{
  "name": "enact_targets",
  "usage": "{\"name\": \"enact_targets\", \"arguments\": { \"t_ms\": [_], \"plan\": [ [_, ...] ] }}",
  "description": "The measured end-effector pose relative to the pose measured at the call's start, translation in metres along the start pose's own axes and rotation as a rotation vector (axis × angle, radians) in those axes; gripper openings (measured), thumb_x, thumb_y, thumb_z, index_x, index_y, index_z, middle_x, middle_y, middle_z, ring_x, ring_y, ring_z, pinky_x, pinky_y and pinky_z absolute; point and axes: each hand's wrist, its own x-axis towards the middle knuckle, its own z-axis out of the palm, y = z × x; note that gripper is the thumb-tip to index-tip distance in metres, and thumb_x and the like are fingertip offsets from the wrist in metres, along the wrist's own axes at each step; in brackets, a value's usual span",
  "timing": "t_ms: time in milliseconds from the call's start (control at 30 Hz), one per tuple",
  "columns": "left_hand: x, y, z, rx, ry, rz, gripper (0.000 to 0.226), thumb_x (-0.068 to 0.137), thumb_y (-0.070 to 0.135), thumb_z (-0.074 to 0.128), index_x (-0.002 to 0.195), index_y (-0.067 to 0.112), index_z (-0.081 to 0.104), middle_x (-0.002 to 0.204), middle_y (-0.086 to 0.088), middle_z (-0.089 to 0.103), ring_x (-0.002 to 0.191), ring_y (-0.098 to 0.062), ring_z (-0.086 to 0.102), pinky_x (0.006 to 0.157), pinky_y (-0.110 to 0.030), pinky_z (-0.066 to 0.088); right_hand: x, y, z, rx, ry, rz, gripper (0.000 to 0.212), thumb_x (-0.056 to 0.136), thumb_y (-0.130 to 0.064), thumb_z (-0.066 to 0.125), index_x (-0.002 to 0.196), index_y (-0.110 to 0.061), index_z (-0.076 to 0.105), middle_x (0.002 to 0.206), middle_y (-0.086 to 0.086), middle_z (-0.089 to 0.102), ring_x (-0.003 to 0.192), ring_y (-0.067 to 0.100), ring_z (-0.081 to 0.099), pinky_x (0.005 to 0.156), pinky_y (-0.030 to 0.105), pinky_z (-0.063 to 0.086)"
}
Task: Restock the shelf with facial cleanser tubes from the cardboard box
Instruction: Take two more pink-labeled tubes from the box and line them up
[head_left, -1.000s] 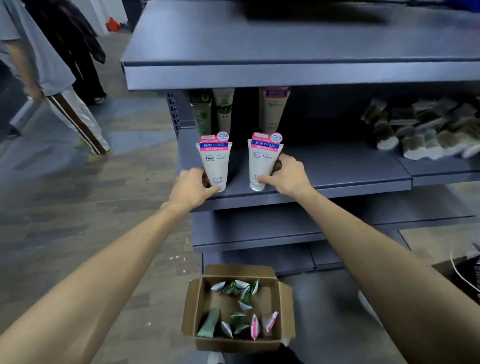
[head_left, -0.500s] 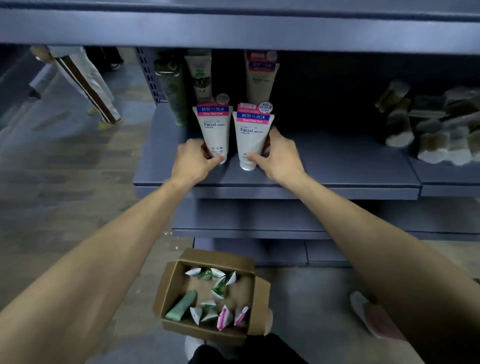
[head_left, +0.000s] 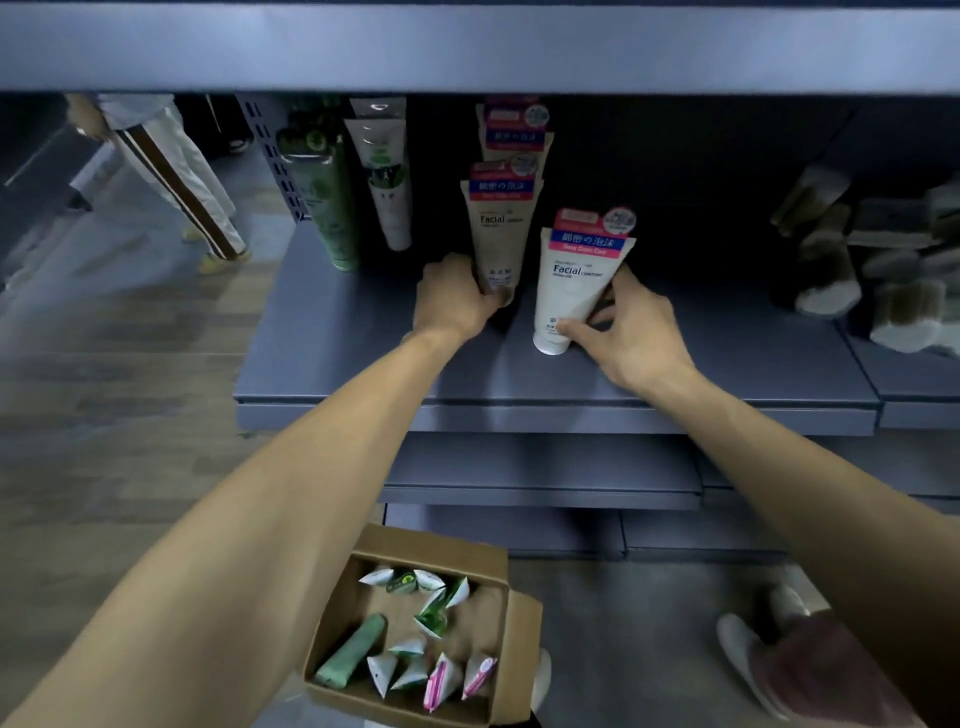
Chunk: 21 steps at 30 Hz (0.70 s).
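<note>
Both hands are working the shelf (head_left: 675, 374) at once: the left hand (head_left: 457, 301) is wrapping its fingers round the cap end of a beige facial cleanser tube (head_left: 498, 228), standing it upright just in front of another of the same kind (head_left: 511, 132), while the right hand (head_left: 631, 332) is pinching the foot of a white tube (head_left: 576, 283) between thumb and fingertips, its cap resting on the shelf board. The white tube is sitting nearer the shelf edge than the left hand's tube, leaning slightly. This looks like the placing step (setting down, not yet letting go). Next, I reckon, each grip needs loosening gently so neither tube topples, then a reach down to the cardboard box (head_left: 498, 561) below both forearms, where more tubes (head_left: 410, 670) are lying jumbled, waiting.
</note>
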Motion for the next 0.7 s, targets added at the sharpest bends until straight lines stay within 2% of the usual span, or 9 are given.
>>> {"name": "enact_targets", "arguments": {
  "t_ms": [200, 500, 700],
  "plan": [
    [0.012, 0.010, 0.012, -0.011, 0.007, 0.018, 0.045, 0.071, 0.046, 0.078, 0.101, 0.013, 0.068, 0.099, -0.004, 0.073, 0.093, -0.023, 0.069, 0.075, -0.031, 0.057, 0.005, 0.001, 0.003, -0.028, -0.011, -0.036, 0.050, 0.078, -0.036, 0.077, 0.118, -0.022, 0.049, 0.100, -0.007, 0.066, 0.083, 0.014, 0.066, 0.077, 0.039, 0.057],
    [0.019, 0.018, 0.018, 0.011, 0.016, 0.019, 0.040, 0.079, 0.038, 0.073, 0.107, 0.009, 0.065, 0.107, -0.009, 0.070, 0.101, -0.028, 0.066, 0.073, -0.025, 0.047, 0.008, 0.005, 0.004, -0.053, -0.031, -0.040, 0.050, 0.078, -0.037, 0.076, 0.117, -0.024, 0.049, 0.098, -0.008, 0.066, 0.083, 0.013, 0.066, 0.077, 0.040, 0.057],
    [0.020, 0.021, 0.021, 0.056, 0.022, 0.008, 0.042, 0.081, 0.038, 0.071, 0.108, 0.007, 0.064, 0.108, -0.013, 0.068, 0.100, -0.031, 0.066, 0.079, -0.034, 0.055, 0.008, 0.006, 0.005, -0.059, -0.028, -0.038, 0.048, 0.078, -0.038, 0.075, 0.116, -0.023, 0.049, 0.099, -0.008, 0.067, 0.084, 0.014, 0.066, 0.078, 0.041, 0.057]
  ]
}}
